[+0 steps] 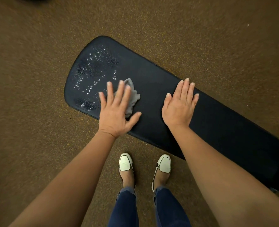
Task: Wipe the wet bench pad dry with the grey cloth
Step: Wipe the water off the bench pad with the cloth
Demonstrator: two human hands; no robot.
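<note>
Two hands lie flat, fingers straight: left hand (117,110) presses grey cloth (133,95) onto bench pad (217,128) to mop droplets (93,76) just beyond its fingertips, right hand (180,104) beside it likely braces the pad.

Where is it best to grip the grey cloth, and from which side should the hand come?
Probably the crumpled middle of the cloth, coming from above. It lies bunched on the pad with nothing under it to reach, so only its raised folds offer something to pinch. The left hand presses flat on it with straight fingers; curling those fingers would likely gather the folds.
</note>
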